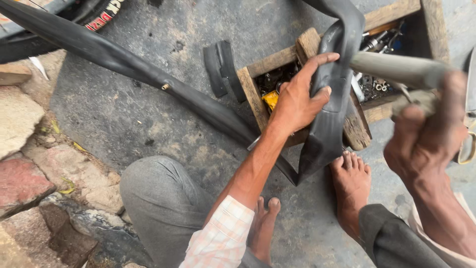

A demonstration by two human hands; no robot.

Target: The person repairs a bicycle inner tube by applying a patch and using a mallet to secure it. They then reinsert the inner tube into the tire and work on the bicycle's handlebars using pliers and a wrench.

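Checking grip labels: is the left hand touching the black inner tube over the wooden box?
Touching. The head view shows the left hand pressed on the folded black inner tube, thumb and fingers wrapped around it, atop the wooden box.

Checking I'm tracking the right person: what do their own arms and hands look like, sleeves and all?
Both hands are bare, no gloves. The left hand has a forearm bare up to a rolled pale checked sleeve, peach and white. The right hand is motion-blurred; a pale cuff shows by its forearm.

1 head-worn camera looks steeply down from close above the person's lap at the concrete ground (124, 114). The left hand (297, 101) sits near mid-frame, the blurred right hand (429, 134) at the right edge, bare feet (352, 183) below, a wooden box (310, 47) above.
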